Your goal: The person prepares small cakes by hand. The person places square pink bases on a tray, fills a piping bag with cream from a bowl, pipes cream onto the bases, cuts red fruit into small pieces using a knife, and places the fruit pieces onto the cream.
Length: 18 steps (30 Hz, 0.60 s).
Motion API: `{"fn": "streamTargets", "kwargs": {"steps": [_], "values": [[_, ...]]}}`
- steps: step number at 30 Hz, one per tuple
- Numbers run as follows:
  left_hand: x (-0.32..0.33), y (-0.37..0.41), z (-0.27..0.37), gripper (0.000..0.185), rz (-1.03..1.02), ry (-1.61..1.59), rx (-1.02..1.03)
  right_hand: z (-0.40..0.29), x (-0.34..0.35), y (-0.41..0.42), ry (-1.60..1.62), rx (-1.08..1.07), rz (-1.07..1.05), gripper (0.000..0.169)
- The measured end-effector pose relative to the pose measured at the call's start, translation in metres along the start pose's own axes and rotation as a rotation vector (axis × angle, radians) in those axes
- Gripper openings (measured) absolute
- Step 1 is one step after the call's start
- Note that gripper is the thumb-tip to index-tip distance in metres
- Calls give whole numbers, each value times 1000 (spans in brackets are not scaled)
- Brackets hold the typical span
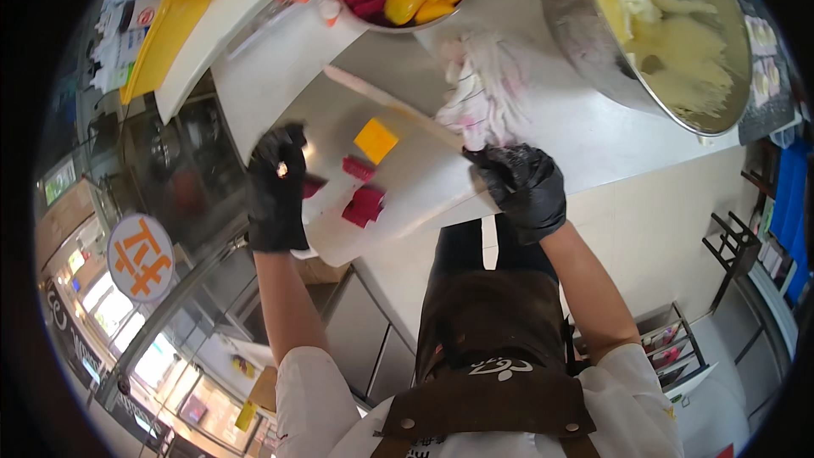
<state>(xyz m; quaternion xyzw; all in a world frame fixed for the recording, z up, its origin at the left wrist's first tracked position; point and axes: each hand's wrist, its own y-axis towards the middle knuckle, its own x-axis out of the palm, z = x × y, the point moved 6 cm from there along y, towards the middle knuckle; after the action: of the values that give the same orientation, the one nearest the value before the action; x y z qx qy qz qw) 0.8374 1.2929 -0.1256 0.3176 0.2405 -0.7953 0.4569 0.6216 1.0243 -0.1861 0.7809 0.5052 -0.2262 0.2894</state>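
My right hand (524, 187), in a black glove, closes around the near end of a long, narrow knife (381, 97). The pale blade, smeared pink, slants away to the upper left over the grey work surface (413, 187). My left hand (276, 187), also gloved in black, is blurred at the left edge of that surface; whether it holds anything is unclear. Between the hands lie a yellow mango piece (376, 141) and dark red pieces of dragon fruit (364, 206). One red piece (313, 187) lies right beside my left hand.
A crumpled, pink-stained white cloth (483, 92) lies beyond my right hand. At the top, a metal bowl (413, 29) holds red fruit and mango. A large steel mixing bowl (585, 70) with pale cream stands tilted-looking at right. A yellow-and-white panel (184, 44) borders the left.
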Motion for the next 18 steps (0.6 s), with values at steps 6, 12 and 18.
{"fn": "streamTargets", "kwargs": {"steps": [6, 12, 18], "values": [[16, -109, -9, 41, -347, 226, -159, -1, 7, -2, -73, 8, -81, 25], [37, -113, -16, 42, -297, 348, 125, -5, 13, -1, -21, -32, -104, 25], [41, -120, -42, 32, -269, 264, 15, -18, 11, 7, -79, -24, -149, 25]]}}
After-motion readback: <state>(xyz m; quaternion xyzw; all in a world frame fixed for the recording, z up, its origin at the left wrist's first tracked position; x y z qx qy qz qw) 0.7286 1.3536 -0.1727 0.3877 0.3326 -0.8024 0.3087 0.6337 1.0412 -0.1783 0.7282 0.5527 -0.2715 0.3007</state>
